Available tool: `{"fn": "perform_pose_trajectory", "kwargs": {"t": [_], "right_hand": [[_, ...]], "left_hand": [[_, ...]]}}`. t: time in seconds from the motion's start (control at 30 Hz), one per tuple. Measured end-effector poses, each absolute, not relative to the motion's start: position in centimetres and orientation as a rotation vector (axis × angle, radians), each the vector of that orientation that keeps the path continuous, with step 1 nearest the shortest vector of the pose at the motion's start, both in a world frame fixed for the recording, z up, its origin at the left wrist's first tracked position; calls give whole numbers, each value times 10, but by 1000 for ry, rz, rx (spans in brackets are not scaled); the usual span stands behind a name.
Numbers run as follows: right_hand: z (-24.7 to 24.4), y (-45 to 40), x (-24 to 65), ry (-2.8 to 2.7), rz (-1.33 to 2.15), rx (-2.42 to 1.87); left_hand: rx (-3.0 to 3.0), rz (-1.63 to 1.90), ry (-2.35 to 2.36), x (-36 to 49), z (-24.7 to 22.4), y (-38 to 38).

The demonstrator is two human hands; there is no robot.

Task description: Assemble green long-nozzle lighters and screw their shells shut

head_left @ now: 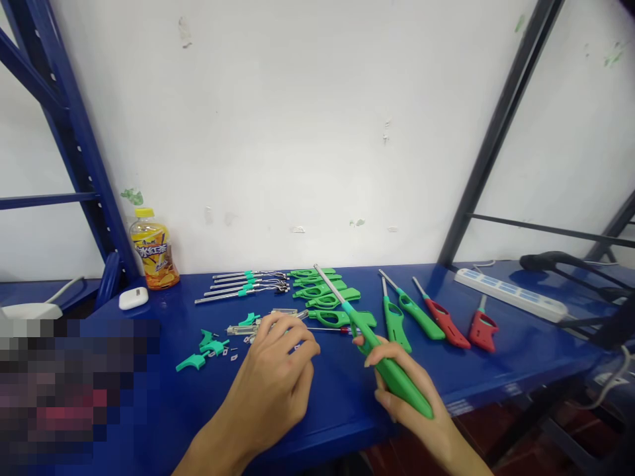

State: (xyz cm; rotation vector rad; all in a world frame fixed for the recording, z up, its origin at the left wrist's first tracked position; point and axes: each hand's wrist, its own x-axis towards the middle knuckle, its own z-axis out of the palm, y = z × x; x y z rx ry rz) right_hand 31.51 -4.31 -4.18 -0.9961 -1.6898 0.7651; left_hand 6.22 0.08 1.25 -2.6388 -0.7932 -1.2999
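Observation:
My right hand [419, 426] is wrapped round a green long-necked gas lighter [397, 382], its metal tube pointing up and away to the left. Beside it, my left hand [280, 367] hangs over the table with its fingers curled; whatever they may hold is hidden. Clear plastic parts [243, 329] peek out behind that hand. Turquoise triggers [193, 361] and tiny pale pieces lie to its left. Farther back are metal tubes with wires [233, 291] and green handle shells [322, 291]. A thin-shafted screwdriver [343, 330] with a red part lies between my hands.
On the right of the blue table [337, 403] lie two green lighters [419, 314] and two red ones [446, 322]. A power strip [510, 294] is behind them. A drink bottle [155, 258] and a white case [133, 298] stand at left. The wall [297, 132] rises behind.

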Motion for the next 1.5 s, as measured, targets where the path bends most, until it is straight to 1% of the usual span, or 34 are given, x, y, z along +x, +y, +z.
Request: {"fn": "perform_pose_trajectory", "kwargs": {"t": [0.1, 0.17, 0.43, 0.67, 0.77, 0.93, 1.23, 1.33, 1.5], "right_hand": [[-44, -43, 314, -1710, 584, -1035], [-46, -43, 315, -1727, 525, -1040], [-50, -41, 319, -1746, 553, -1081], [-45, -44, 312, -1648, 653, -1193], [-43, -45, 309, -1633, 643, -1209], [-44, -41, 305, -1569, 520, -1259], [-41, -19, 317, -1291, 732, -1365], [-40, -13, 323, -1303, 694, -1461], [-40, 0, 338, -1450, 536, -1628]], "left_hand": [[-2659, -1259, -799, 63, 12, 2], [-2665, -1246, -794, 63, 12, 2], [-2669, -1211, -848, 65, 12, 3], [-2747, -1118, -1030, 56, 19, -3], [-2756, -1013, -1060, 53, 22, -4], [-2735, -820, -1162, 56, 18, -1], [-2752, -902, -1137, 57, 17, -4], [-2746, -884, -1154, 57, 19, -5], [-2808, -880, -1160, 58, 16, -4]]}}
